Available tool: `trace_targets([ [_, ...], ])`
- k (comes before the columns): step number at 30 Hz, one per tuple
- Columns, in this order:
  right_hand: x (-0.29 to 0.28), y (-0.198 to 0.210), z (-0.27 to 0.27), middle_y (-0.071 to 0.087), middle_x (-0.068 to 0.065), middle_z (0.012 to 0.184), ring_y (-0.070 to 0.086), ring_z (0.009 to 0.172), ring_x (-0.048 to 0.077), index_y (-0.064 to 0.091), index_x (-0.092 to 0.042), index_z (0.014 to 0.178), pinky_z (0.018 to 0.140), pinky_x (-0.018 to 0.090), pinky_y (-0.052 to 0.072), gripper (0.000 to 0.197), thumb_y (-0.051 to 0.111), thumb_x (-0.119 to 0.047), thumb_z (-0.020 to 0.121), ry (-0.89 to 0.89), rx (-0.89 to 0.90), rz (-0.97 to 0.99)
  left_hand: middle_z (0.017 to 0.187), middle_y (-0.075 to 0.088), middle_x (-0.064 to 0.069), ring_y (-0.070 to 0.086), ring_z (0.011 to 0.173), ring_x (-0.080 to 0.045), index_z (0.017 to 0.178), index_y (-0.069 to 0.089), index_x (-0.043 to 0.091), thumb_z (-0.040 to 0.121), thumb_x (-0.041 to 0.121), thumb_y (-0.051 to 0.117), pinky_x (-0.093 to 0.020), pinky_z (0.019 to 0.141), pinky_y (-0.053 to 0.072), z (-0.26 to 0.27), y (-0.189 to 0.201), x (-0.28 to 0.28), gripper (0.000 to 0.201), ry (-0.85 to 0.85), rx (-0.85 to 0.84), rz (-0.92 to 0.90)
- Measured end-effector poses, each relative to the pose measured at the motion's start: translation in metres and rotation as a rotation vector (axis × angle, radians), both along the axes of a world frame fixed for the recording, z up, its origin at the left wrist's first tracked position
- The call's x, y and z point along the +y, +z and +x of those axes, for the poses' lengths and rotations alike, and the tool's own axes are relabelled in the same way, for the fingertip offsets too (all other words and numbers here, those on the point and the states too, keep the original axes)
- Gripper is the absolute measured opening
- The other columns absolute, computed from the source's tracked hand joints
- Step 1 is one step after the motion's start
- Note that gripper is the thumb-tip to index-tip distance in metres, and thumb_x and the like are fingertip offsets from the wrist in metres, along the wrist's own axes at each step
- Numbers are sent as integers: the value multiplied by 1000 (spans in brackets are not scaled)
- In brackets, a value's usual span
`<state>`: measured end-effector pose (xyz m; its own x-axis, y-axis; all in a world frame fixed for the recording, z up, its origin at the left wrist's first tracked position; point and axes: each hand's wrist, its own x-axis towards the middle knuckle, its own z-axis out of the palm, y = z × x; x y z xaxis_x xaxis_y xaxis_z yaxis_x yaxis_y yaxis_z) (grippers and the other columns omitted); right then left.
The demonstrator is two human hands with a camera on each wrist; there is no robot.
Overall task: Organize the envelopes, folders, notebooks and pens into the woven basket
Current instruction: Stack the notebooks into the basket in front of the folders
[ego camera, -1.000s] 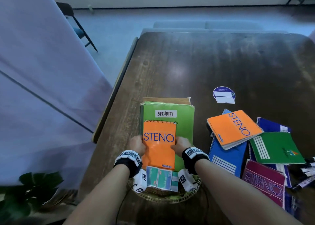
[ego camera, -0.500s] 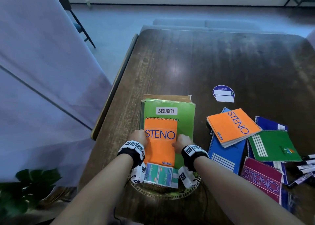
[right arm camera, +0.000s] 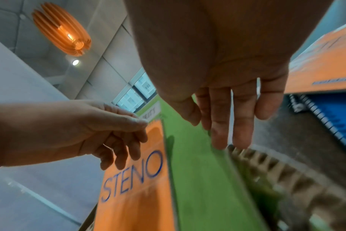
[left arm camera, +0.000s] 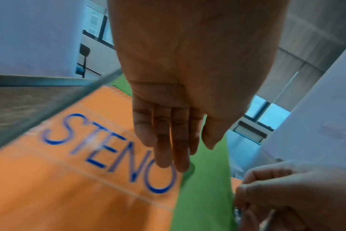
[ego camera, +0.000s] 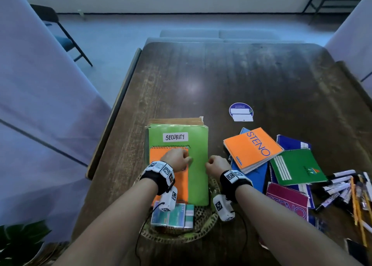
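The orange spiral-bound notebook lettered STENO (ego camera: pixel 171 183) stood in the lower centre of the head frame, leaning flat against the green folder labelled SECURITY (ego camera: pixel 198 165), both with their lower ends down in the round woven basket (ego camera: pixel 203 221) near the bottom of the frame. The left hand (ego camera: pixel 177 159) hovered over the notebook's upper right corner with its fingers (left arm camera: pixel 164 140) loosely extended and grasping nothing; whether the tips brushed the cover could not be told from the blurred wrist view. The right hand (ego camera: pixel 216 164) hung just right of the folder's edge, released as well, fingers relaxed and empty. To finish this step well, the notebook probably wanted a light push toward the folder's left edge — squared against it, so later notebooks could file in front without fanning. The loose pile of notebooks (ego camera: pixel 281 165) at the right of the frame and the markers and pencils (ego camera: pixel 342 187) at the far right edge lay on the dark wooden worktop (ego camera: pixel 241 74), not yet sorted. The notebook's long axis ran up and down the frame — spiral binding at the top end, pointing away from the person, its lettering upright to the camera, its bottom edge buried in the basket behind a pale blue-green packet (ego camera: pixel 173 217).
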<state>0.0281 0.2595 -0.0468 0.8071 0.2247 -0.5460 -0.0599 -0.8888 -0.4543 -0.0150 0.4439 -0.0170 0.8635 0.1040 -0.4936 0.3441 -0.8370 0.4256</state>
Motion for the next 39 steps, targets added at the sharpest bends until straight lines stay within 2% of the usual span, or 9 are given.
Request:
trace_targets([
  [3, -39, 8, 24, 68, 9, 105, 62, 98, 30, 66, -16, 96, 80, 33, 48, 17, 54, -27, 89, -126, -67, 19, 81, 70, -2, 66, 72, -20, 87, 67, 18, 98, 45, 52, -39, 71, 58, 30, 5, -44, 33, -60, -93, -78],
  [7, -99, 5, 51, 47, 14, 131, 47, 122, 35, 55, -14, 122, 101, 41, 40, 35, 55, -26, 90, -270, -128, -41, 82, 68, -9, 62, 75, -29, 86, 64, 9, 96, 53, 55, -39, 69, 50, 65, 1, -102, 46, -13, -171, -207],
  [12, -159, -14, 74, 37, 20, 143, 50, 121, 37, 36, -5, 141, 90, 37, 43, 60, 60, -25, 90, -479, -1, -45, 112, 68, -2, 64, 98, -17, 118, 64, 17, 93, 55, 58, -34, 86, 51, 109, -22, -155, 46, -67, -163, -207],
  [16, -191, -62, 98, 62, 22, 112, 69, 89, 37, 41, -8, 121, 76, 47, 59, 55, 66, -34, 80, -644, 172, 98, 135, 55, -6, 53, 125, -23, 137, 55, 14, 92, 56, 58, -41, 105, 43, 151, -47, -185, 61, -119, -151, -67],
  [18, -206, -111, 111, 63, 20, 113, 69, 92, 37, 43, -10, 120, 80, 52, 59, 65, 67, -47, 72, -675, 223, 145, 138, 51, -8, 49, 129, -27, 140, 53, 14, 93, 56, 57, -44, 108, 41, 172, -59, -197, 63, -121, -135, -8],
  [21, -203, -76, 111, 63, 18, 122, 64, 106, 36, 48, -6, 125, 90, 41, 52, 64, 67, -46, 78, -653, 170, 161, 142, 47, -11, 47, 130, -31, 142, 48, 13, 96, 49, 55, -45, 108, 40, 199, -74, -210, 59, -82, -85, 47],
  [25, -203, -66, 120, 62, 10, 123, 61, 111, 31, 46, -10, 132, 80, 28, 41, 55, 67, -32, 86, -586, 72, 185, 136, 51, -13, 52, 125, -35, 133, 51, 14, 93, 39, 57, -46, 104, 43, 215, -96, -217, 48, 17, 38, 74],
  [30, -204, -66, 132, 58, 9, 130, 56, 118, 31, 47, -10, 132, 96, 37, 47, 54, 67, -34, 88, -564, 92, 184, 130, 51, -12, 55, 119, -34, 127, 52, 12, 88, 37, 63, -45, 101, 45, 209, -106, -215, 47, 116, 85, 97],
  [39, -207, -57, 136, 62, 8, 112, 59, 92, 26, 48, -15, 116, 75, 33, 44, 19, 48, -12, 97, -493, 91, 290, 134, 45, -14, 55, 119, -33, 133, 48, 10, 89, 37, 65, -44, 102, 45, 180, -90, -212, 54, 235, 100, 9],
])
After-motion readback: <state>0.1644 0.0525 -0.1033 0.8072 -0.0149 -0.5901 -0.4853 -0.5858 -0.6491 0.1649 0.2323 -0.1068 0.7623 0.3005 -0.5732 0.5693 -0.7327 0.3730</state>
